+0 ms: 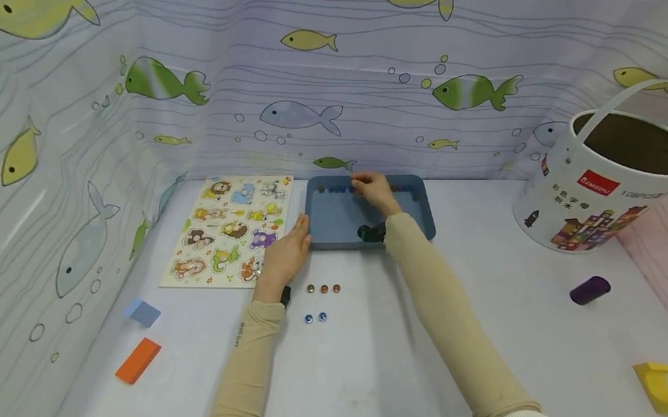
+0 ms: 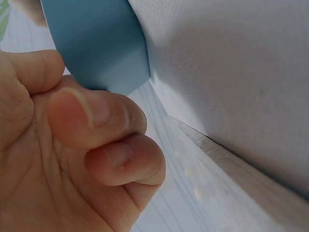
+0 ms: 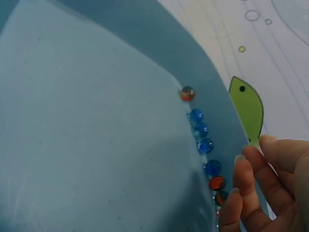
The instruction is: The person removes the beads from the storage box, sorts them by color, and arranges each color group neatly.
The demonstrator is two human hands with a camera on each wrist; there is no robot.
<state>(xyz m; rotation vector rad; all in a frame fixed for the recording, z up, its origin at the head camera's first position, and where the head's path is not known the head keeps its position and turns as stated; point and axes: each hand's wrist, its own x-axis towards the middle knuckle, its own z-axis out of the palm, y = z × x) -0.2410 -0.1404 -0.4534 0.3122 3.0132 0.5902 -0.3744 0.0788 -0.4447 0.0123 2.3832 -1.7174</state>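
Note:
My left hand (image 1: pixel 290 253) is at the left end of a shallow blue-grey tray (image 1: pixel 336 235). In the left wrist view its thumb meets the tray's rim and two fingers (image 2: pixel 120 116) curl beside the tray's corner. My right hand (image 1: pixel 377 194) hangs over the tray's back rim with bent fingers. In the right wrist view its fingertips (image 3: pixel 241 162) are close beside a row of marbles; whether they hold one, I cannot tell. Blue marbles (image 3: pixel 205 145) and orange-streaked marbles (image 3: pixel 187 94) line the tray's back wall inside.
In front of the tray lie several loose marbles, some brownish (image 1: pixel 324 289), two blue (image 1: pixel 323 317). An animal puzzle board (image 1: pixel 227 232) is left of the tray. Blue (image 1: pixel 143 312), orange (image 1: pixel 138 360), purple (image 1: pixel 589 290) and yellow (image 1: pixel 662 388) blocks lie around; a white bucket (image 1: pixel 598 190) stands right.

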